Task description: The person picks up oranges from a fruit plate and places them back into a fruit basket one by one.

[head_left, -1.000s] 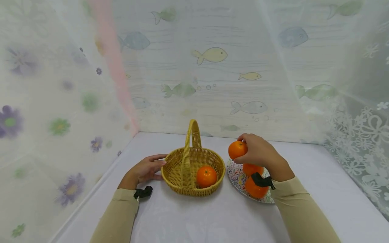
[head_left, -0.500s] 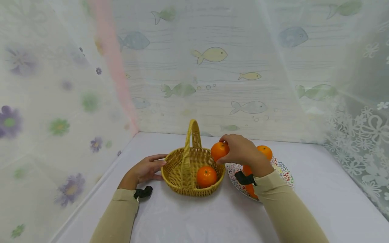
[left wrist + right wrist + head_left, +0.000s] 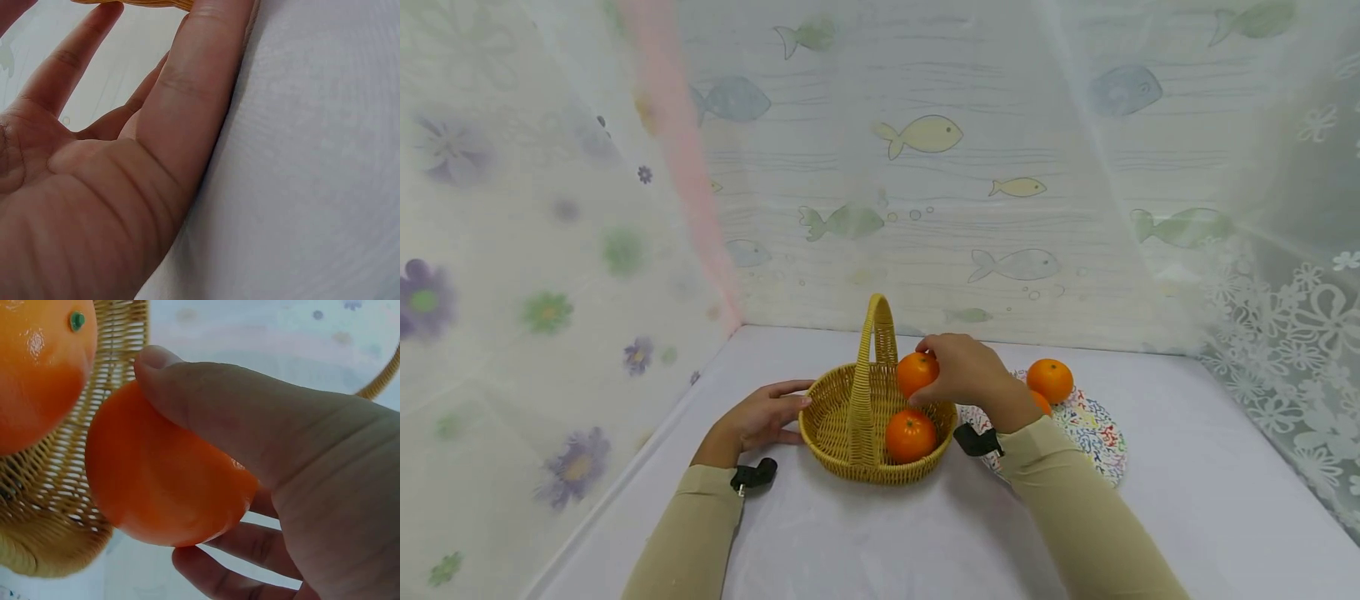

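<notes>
My right hand (image 3: 967, 375) grips an orange (image 3: 917, 375) between thumb and fingers, over the right half of the wicker basket (image 3: 826, 433). In the right wrist view the held orange (image 3: 165, 472) hangs beside the woven wall. Another orange (image 3: 911, 436) lies inside the basket, right of its tall handle (image 3: 860, 400). At the basket's left side my left hand (image 3: 767, 417) touches the rim with extended fingers. The left wrist view shows those fingers (image 3: 187, 87) reaching to the basket's edge (image 3: 144, 2), one of them low along the white cloth.
Right of the basket stands a round plate (image 3: 1093, 433) with a colourful pattern. It bears an orange (image 3: 1050, 382) and part of another, mostly behind my right arm. A fish-patterned curtain (image 3: 925, 250) hangs behind the white table (image 3: 865, 542).
My right hand has carried the orange leftward from above the plate to over the basket. The left hand and the basket have stayed where they were.
</notes>
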Action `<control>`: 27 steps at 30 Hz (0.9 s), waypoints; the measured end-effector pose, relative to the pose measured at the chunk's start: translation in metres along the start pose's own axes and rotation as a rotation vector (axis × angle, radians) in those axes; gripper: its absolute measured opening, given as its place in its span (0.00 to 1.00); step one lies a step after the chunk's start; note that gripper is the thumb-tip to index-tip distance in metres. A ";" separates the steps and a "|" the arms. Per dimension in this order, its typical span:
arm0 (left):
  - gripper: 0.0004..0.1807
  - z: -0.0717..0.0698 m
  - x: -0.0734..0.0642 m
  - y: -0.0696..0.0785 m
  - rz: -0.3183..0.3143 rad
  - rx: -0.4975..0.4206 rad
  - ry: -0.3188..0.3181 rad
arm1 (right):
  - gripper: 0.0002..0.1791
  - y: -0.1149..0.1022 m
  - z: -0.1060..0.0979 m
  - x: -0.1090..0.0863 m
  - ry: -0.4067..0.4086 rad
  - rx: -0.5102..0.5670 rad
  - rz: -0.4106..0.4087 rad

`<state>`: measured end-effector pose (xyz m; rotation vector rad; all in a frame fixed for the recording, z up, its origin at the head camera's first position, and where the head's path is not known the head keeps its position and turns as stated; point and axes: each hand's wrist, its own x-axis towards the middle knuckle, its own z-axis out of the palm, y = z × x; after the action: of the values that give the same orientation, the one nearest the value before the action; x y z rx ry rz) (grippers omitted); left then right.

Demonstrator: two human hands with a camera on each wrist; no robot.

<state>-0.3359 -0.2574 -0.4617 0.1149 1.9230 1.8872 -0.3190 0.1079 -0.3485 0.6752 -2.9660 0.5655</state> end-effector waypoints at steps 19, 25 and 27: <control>0.36 0.003 -0.003 0.003 -0.006 -0.003 0.017 | 0.37 -0.010 0.029 0.021 -0.040 0.002 -0.033; 0.36 0.002 -0.003 0.003 -0.012 -0.004 0.011 | 0.38 -0.011 0.037 0.022 -0.066 0.010 0.005; 0.36 0.002 -0.002 0.002 -0.014 -0.005 0.009 | 0.39 -0.012 0.039 0.022 -0.077 0.004 0.020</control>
<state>-0.3336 -0.2564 -0.4588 0.0912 1.9201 1.8856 -0.3329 0.0747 -0.3783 0.6842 -3.0469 0.5594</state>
